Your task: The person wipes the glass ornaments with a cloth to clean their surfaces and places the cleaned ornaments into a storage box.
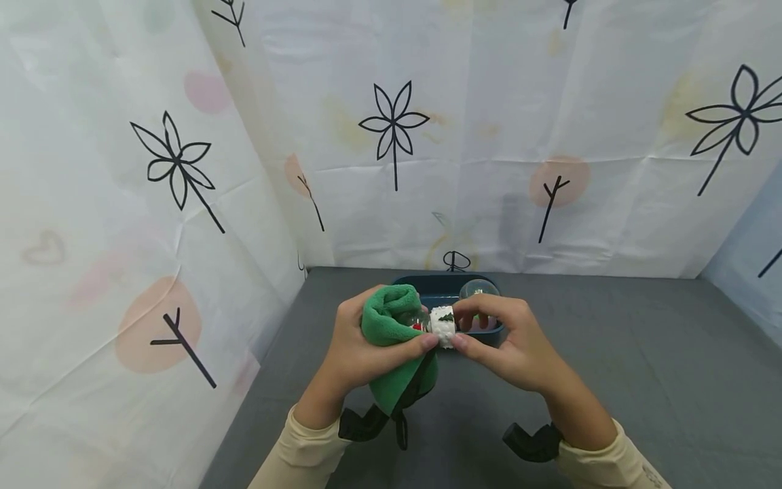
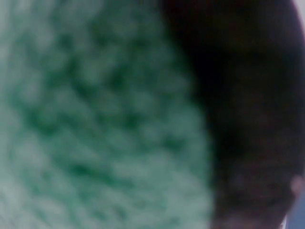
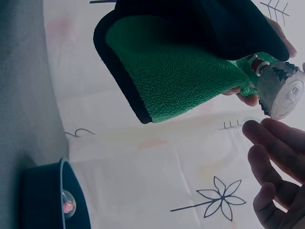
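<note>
My left hand holds a green cloth with dark edging, wrapped around the glass end of a small snow globe. Its left thumb lies along the cloth up to the white base. Red shows inside the glass, and a dark green tree decorates the snowy base. With thumb and fingertips, my right hand pinches the base from the other side. In the right wrist view the base's flat underside faces the right fingers. Cloth fills most of the left wrist view, blurred.
Behind the hands, a dark blue tray stands on the grey table. A second clear globe sits in it, partly hidden by the right hand. A patterned white curtain closes off the back and left sides.
</note>
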Demonstrator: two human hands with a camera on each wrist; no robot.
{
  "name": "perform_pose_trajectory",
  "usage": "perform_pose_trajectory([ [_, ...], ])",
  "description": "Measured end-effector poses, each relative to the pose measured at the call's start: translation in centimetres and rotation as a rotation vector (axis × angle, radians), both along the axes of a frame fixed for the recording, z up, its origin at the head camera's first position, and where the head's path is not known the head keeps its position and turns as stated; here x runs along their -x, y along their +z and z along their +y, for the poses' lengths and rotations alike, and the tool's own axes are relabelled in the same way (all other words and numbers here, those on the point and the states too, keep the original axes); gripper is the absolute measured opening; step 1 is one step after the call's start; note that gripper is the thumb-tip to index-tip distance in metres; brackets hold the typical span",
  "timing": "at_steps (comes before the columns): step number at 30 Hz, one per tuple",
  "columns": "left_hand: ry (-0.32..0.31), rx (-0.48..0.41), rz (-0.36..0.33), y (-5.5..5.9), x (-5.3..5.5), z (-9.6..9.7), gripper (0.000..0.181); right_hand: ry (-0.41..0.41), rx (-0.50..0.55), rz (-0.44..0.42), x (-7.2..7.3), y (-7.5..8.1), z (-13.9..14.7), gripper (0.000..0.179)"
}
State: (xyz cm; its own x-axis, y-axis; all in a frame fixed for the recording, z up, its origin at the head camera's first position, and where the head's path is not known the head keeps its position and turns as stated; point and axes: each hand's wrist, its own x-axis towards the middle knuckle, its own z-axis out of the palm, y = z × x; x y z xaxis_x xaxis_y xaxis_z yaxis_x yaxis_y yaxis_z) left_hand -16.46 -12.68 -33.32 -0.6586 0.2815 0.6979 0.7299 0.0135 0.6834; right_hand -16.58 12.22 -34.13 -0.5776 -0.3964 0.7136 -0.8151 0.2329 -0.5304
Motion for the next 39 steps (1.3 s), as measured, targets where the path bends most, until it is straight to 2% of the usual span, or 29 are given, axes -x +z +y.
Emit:
perform_pose_trajectory([
  [16,-0.013,0.008,-0.002,-0.07,0.07,-0.06,0.039,0.027,-0.014,0.008,0.13,0.00,-0.03,0.036],
  [23,-0.024,0.001,-0.002,-0.03,0.09,-0.14,0.039,0.027,-0.009,0.042,0.00,0.00,0.00,0.042],
  [27,-0.030,-0.007,-0.011,-0.01,0.07,-0.16,0.039,0.042,0.004,0.092,0.12,0.00,-0.10,0.040],
  [31,-0.028,-0.010,-0.023,-0.03,0.06,-0.18,0.039,0.086,0.047,0.189,0.46,-0.05,-0.34,0.037],
  [35,-0.015,-0.013,-0.029,-0.06,0.10,-0.22,0.039,0.115,0.091,0.278,0.73,-0.11,-0.58,0.038],
  [39,0.005,0.000,-0.038,-0.08,0.14,-0.29,0.039,0.130,0.111,0.327,0.82,-0.17,-0.70,0.039],
])
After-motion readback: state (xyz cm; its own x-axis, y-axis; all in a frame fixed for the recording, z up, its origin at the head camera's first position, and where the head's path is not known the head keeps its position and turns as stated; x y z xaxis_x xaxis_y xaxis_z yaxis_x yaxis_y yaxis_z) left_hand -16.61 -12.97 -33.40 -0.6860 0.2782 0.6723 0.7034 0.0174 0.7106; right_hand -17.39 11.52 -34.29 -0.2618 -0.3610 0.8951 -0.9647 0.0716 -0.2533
